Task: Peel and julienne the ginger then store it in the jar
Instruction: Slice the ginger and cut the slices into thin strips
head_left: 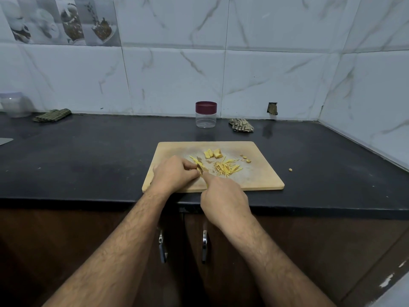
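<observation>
A wooden cutting board (261, 178) lies on the black counter. On it my left hand (174, 173) curls its fingers over thin ginger slices (195, 160), holding them down. My right hand (223, 200) grips a knife (200, 169) whose blade meets the slices beside my left fingertips; the handle is hidden in my fist. A pile of julienned ginger strips (226, 167) lies to the right of the blade. Two peeled ginger chunks (213, 153) sit farther back on the board. A clear jar with a maroon lid (206, 114), closed, stands by the wall behind the board.
Small ginger trimmings (246, 158) lie at the board's right side and one bit (290, 169) on the counter. A crumpled cloth (241, 124) sits right of the jar, a folded green cloth (52, 115) and a plastic container (15, 104) at far left. Cabinet handles (205, 245) are below the counter edge.
</observation>
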Demonstrator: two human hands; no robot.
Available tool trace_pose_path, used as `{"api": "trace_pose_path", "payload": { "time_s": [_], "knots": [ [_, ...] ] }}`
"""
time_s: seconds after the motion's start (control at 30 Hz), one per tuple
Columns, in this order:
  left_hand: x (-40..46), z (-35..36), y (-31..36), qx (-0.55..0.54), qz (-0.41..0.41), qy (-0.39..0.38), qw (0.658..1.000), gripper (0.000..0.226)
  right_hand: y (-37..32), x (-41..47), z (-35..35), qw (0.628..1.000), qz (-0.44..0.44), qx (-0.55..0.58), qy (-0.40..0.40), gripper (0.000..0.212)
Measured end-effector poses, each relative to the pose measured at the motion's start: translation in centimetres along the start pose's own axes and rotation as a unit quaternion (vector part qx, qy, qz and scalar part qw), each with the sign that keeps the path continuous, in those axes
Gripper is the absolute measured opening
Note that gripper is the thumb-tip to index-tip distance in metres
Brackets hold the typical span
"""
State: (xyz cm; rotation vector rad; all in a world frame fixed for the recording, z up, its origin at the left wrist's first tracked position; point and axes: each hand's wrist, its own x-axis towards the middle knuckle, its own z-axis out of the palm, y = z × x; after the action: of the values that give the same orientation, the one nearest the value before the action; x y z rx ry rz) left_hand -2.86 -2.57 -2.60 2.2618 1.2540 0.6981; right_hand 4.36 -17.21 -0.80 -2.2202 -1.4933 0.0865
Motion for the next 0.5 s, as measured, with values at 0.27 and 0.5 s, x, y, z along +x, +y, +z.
{"api": "trace_pose_path", "payload": {
  "time_s": [0.27, 0.5],
  "knots": [
    [0.2, 0.2, -0.2, 0.012, 0.008, 0.0, 1.0, 0.018, -0.4, 0.8, 0.1, 1.0, 0.004, -0.015, -0.013, 0.053],
    [0.3, 0.1, -0.1, 0.017, 0.007, 0.002, 1.0, 0.017, -0.1, -0.4, -0.2, 0.999, -0.011, -0.041, -0.022, 0.051]
  ]
}}
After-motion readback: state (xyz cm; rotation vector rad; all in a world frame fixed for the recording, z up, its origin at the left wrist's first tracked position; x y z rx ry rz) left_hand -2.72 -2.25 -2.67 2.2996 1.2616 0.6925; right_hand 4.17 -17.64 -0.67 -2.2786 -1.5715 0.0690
